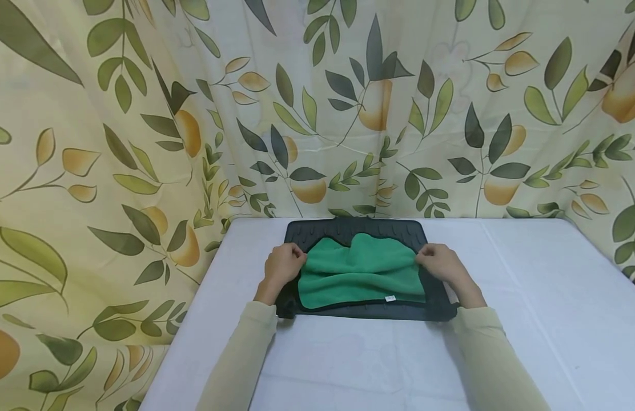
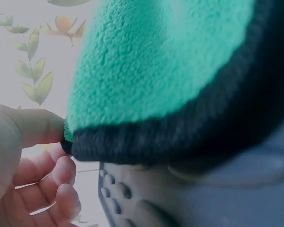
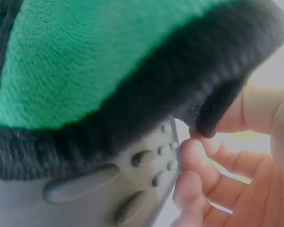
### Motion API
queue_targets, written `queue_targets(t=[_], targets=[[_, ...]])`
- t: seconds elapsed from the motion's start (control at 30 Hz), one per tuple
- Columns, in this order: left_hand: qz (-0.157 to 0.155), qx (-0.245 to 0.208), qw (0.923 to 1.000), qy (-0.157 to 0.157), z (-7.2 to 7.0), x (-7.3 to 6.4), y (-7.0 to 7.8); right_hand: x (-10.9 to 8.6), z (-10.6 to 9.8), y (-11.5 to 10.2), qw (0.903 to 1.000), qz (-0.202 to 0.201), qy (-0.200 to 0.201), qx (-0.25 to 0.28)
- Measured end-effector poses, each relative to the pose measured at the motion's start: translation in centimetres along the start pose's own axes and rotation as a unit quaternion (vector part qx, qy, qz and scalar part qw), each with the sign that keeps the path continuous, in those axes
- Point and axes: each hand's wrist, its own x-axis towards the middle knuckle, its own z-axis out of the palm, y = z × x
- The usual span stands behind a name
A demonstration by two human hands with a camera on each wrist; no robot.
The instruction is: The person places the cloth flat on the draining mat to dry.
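A green fleecy cloth [image 1: 358, 268] with a dark edging and a small white tag lies rumpled over a black ribbed mat [image 1: 348, 228]. My left hand [image 1: 285, 262] pinches the cloth's left edge between thumb and forefinger; in the left wrist view the edging of the cloth [image 2: 146, 137] hangs from those fingertips. At the opposite side my right hand [image 1: 443, 264] pinches the right edge, and in the right wrist view the dark border of the cloth [image 3: 180, 80] folds over by the thumb. The cloth covers the mat's middle.
Beneath the mat is a table with a white cover [image 1: 338, 365]. Curtains [image 1: 307, 114] printed with leaves and fruit hang behind the table and along its left side. Raised bumps show on the mat's surface [image 3: 85, 184].
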Motion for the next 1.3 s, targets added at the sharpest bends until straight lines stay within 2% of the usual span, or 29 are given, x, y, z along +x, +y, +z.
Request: queue_targets(t=[0.17,0.53,0.67,0.83,0.97,1.13,1.3], targets=[[-0.009,-0.002,0.9999,0.004,0.0,0.2,-0.4,-0.2,-0.4,0.1,0.9993,0.021,-0.027,0.017],[-0.036,0.014,0.9982,-0.047,-0.5,0.1,-0.6,-0.4,-0.9,0.6,0.9949,0.030,-0.092,0.029],[-0.035,0.018,0.9982,-0.045,0.2,0.2,-0.6,-0.3,-0.7,0.7,0.9963,0.025,-0.078,0.027],[-0.028,0.011,0.9991,-0.028,0.8,0.1,-0.3,0.0,-0.1,0.7,0.9993,0.025,-0.027,0.009],[-0.016,0.007,0.9998,-0.006,0.8,0.1,-0.3,0.3,0.2,0.9,0.9997,0.022,0.001,-0.011],[-0.019,0.000,0.9998,0.012,0.4,0.2,-0.6,0.2,0.1,1.1,0.9995,0.032,-0.003,0.000],[-0.030,0.002,0.9995,-0.002,0.4,0.3,-0.7,-0.2,-0.3,0.7,0.9984,0.045,-0.031,0.016]])
